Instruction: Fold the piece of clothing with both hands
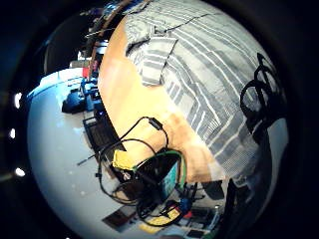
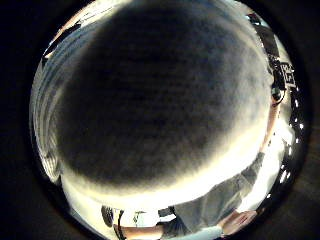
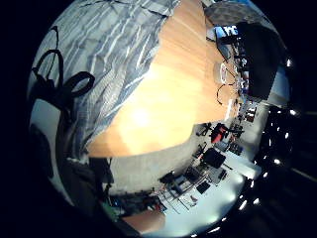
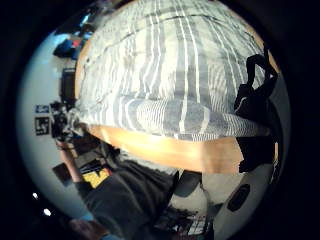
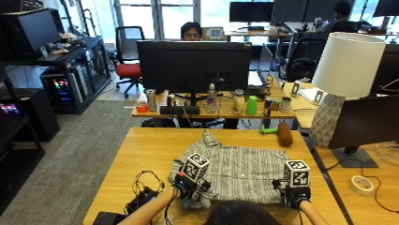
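Note:
A grey and white striped shirt [image 5: 240,171] lies spread on the wooden table [image 5: 150,150] in front of me. My left hand [image 5: 187,191] is at its near left corner, where the cloth is bunched up. Striped cloth [image 2: 160,100] fills the left thumb side palm view, right up against that palm. My right hand [image 5: 296,196] is at the near right corner. There the hem [image 4: 170,120] is rolled up off the table edge, with a black fingertip [image 4: 255,95] curled over it. One sleeve [image 1: 154,59] lies out to the side.
A brown cylinder [image 5: 285,133] and a green item [image 5: 268,130] lie beyond the shirt. A white lamp [image 5: 343,84], a dark monitor [image 5: 368,122] and a tape roll [image 5: 360,184] stand to the right. Black cables and a box [image 5: 140,197] lie near the left front edge.

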Tool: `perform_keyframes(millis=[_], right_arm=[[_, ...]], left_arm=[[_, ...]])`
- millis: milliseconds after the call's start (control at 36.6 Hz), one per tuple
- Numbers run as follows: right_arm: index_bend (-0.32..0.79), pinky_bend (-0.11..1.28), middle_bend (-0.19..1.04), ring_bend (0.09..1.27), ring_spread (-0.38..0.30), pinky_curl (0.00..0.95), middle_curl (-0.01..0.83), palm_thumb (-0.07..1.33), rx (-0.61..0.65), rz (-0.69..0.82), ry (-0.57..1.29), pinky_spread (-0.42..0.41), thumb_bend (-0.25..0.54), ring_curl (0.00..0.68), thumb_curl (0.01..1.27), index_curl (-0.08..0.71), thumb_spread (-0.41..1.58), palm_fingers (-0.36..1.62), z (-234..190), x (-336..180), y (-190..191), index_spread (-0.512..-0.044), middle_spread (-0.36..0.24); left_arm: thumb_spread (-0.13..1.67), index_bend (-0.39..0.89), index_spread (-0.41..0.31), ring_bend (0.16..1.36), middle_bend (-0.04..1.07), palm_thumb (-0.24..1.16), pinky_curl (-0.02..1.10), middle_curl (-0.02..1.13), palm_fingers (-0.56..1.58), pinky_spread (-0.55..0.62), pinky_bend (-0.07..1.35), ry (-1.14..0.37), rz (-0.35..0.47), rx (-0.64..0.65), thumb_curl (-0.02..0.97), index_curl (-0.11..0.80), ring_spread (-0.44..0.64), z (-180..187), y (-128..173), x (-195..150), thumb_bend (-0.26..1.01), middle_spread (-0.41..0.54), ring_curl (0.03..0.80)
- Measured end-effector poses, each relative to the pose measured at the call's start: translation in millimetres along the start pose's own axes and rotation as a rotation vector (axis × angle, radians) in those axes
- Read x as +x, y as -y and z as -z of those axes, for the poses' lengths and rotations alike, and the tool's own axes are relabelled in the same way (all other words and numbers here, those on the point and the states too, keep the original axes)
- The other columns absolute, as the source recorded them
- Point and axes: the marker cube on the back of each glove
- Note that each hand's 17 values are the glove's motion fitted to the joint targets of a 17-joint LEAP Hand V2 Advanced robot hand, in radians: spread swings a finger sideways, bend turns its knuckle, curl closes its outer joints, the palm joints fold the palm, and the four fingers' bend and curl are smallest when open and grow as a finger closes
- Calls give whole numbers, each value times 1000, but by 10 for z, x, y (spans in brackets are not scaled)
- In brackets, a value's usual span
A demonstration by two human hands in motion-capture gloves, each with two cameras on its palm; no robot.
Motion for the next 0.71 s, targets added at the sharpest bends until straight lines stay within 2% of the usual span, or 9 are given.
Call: perform_keyframes(millis=[164,300,382,546,710], right_arm=[[197,566,362,605,-228,391,478,1115,-147,77,-24,-332,66,442,363,403,918,1362,550,13,-262,-252,-168],[199,576,366,611,-229,397,485,1129,-148,74,-60,-335,49,446,361,421,920,1357,1081,0,-350,-251,-171],[194,580,369,615,-229,400,489,1136,-87,21,-75,-332,39,449,360,428,921,1353,1326,56,-205,-250,-172],[193,587,373,615,-226,404,494,1153,54,-104,-53,-333,23,451,357,441,930,1347,1632,181,391,-248,-173],[189,592,377,616,-225,407,499,1169,64,-229,-30,-334,9,452,356,450,936,1342,1485,256,1204,-247,-174]], left_arm=[[589,208,-290,555,420,868,359,471,1242,-419,511,-63,-155,-125,587,437,-352,434,-294,36,85,-300,389],[543,200,-298,548,418,887,361,485,1240,-423,484,-77,-174,-110,624,455,-354,901,-402,-54,57,-309,403],[518,194,-301,543,414,897,365,492,1241,-424,477,-64,-106,-39,643,464,-356,1156,-268,-212,40,-312,410],[484,193,-304,543,414,912,370,504,1247,-423,454,-21,125,138,680,481,-356,1592,278,-560,9,-318,424],[479,197,-307,554,418,923,368,518,1225,-405,393,30,328,136,712,499,-359,1713,635,-613,-11,-318,438]])
